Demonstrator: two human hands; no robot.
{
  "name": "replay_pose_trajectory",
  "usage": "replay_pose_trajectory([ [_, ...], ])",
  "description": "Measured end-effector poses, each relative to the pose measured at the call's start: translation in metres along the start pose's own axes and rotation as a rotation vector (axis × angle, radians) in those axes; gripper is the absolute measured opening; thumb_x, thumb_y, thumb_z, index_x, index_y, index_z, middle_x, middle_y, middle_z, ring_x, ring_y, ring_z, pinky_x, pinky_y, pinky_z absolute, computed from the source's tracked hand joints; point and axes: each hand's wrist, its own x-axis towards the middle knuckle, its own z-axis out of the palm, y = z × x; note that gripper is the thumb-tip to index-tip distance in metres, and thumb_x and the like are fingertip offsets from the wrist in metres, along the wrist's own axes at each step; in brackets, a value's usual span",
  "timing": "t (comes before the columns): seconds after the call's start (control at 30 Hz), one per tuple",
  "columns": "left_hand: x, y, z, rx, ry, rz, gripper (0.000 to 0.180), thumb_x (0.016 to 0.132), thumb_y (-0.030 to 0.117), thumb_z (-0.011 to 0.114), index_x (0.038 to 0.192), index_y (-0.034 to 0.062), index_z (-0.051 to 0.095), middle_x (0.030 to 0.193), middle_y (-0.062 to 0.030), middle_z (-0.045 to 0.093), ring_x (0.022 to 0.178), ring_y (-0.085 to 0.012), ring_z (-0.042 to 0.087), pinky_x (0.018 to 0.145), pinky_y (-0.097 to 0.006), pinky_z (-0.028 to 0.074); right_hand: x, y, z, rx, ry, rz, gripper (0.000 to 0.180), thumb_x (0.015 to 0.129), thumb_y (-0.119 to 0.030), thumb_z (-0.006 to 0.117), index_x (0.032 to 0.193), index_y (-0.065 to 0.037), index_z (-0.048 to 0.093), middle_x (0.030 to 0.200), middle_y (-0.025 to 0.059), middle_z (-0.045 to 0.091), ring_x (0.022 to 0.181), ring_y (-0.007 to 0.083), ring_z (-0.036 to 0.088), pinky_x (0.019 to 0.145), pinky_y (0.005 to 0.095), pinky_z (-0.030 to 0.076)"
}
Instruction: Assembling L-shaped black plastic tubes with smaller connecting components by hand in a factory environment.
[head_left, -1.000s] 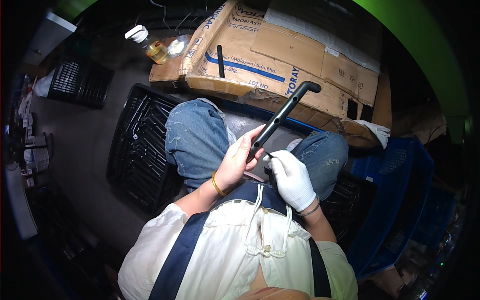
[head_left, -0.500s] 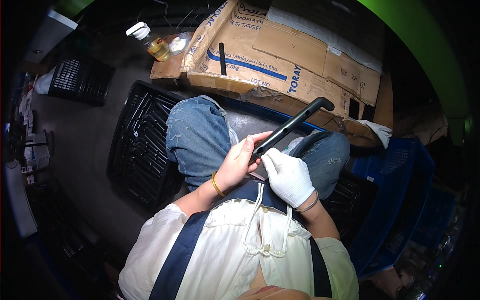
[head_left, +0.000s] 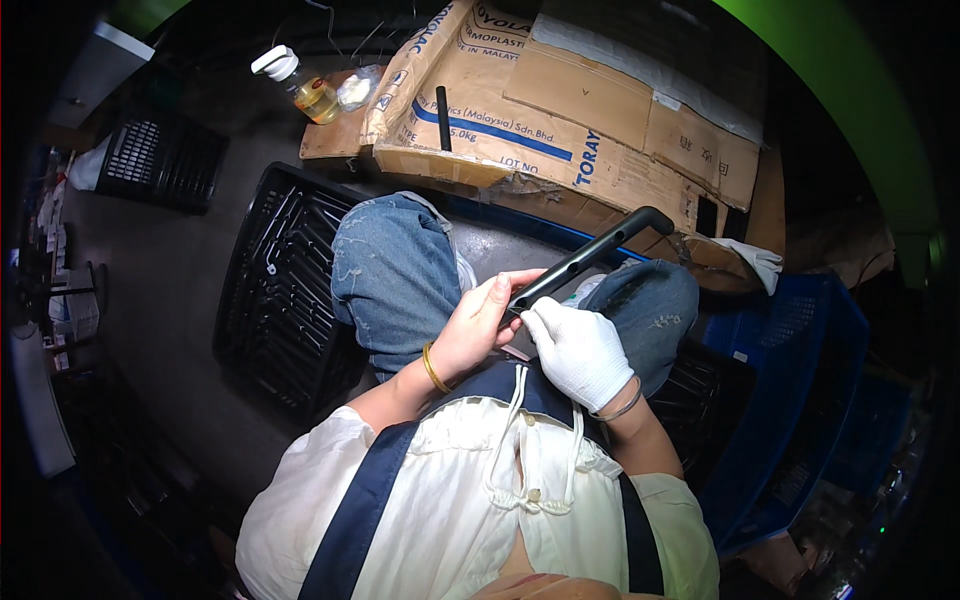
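Observation:
A black tube (head_left: 590, 258) with a bent far end and holes along its side slants over my lap, its near end between my hands. My bare left hand (head_left: 484, 318) is wrapped round that near end, with the thumb along the side. Beside it my right hand (head_left: 578, 345), in a white knitted glove, is closed in a pinch at the tube's near end. Whatever lies between the gloved fingertips is hidden. The bent end of the tube hangs over the near edge of the cardboard.
Flattened cardboard (head_left: 480, 140) lies ahead, with a short black tube (head_left: 443, 118) and a white glove (head_left: 752, 262) on it. A black crate (head_left: 240, 290) of black tubes stands left, blue crates (head_left: 800, 400) right. A bottle (head_left: 308, 92) of yellowish liquid stands far left.
The tube has turned a little about its length, and its bent end has dropped slightly nearer and to the right. My right hand has shifted very slightly; the left stays put.

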Motion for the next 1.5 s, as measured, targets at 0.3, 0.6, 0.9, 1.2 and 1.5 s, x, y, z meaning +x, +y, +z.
replay_pose_trajectory([
  [0.3, 0.004, -0.017, -0.004, -0.05, 0.0, -0.04, 0.049, 0.107, 0.04, 0.03, 0.133, 0.0052, 0.053, 0.073, 0.0035, 0.048, 0.052, -0.0001, 0.03, 0.046, -0.015, 0.025, 0.001, 0.011, 0.002, -0.045, -0.057, -0.052, 0.017, 0.095, -0.024, 0.051, 0.087, -0.011, 0.06, 0.073, 0.0118, 0.065, 0.064, 0.0334, 0.066, 0.058, 0.0444, 0.053],
  [0.6, 0.003, -0.008, -0.003, -0.04, 0.006, -0.048, 0.049, 0.107, 0.04, 0.03, 0.134, 0.0056, 0.052, 0.076, 0.0017, 0.05, 0.055, -0.0007, 0.033, 0.047, -0.015, 0.027, 0.002, 0.014, 0.005, 0.011, -0.058, -0.038, 0.018, 0.096, -0.024, 0.051, 0.088, -0.011, 0.061, 0.076, 0.0123, 0.066, 0.067, 0.0334, 0.067, 0.06, 0.0439, 0.053],
  [0.9, 0.001, -0.012, 0.002, -0.238, 0.034, 0.169, 0.054, 0.107, 0.04, 0.031, 0.149, 0.0069, 0.03, 0.087, -0.0038, 0.05, 0.059, -0.004, 0.035, 0.053, -0.016, 0.03, -0.006, -0.004, 0.012, 0.11, 0.291, -0.089, 0.01, 0.091, -0.015, 0.054, 0.091, -0.008, 0.062, 0.084, 0.0101, 0.061, 0.074, 0.028, 0.064, 0.061, 0.0381, 0.052],
  [1.2, -0.006, -0.006, 0.007, -0.227, 0.064, 0.229, 0.055, 0.107, 0.039, 0.029, 0.15, 0.0045, 0.025, 0.093, -0.0049, 0.048, 0.061, -0.0029, 0.033, 0.051, -0.015, 0.031, -0.001, -0.015, 0.022, 0.152, 0.297, 0.003, 0.011, 0.091, -0.021, 0.061, 0.088, -0.011, 0.062, 0.071, 0.0084, 0.061, 0.057, 0.0291, 0.063, 0.051, 0.038, 0.05],
  [1.5, -0.007, -0.009, 0.004, -0.128, 0.1, 0.249, 0.055, 0.107, 0.039, 0.028, 0.15, 0.0039, 0.025, 0.093, -0.0039, 0.048, 0.061, -0.0019, 0.033, 0.049, -0.014, 0.03, 0.001, -0.024, 0.017, 0.134, 0.266, 0.031, 0.01, 0.089, -0.019, 0.064, 0.086, -0.009, 0.063, 0.072, 0.0122, 0.063, 0.062, 0.0331, 0.064, 0.054, 0.0393, 0.05],
])
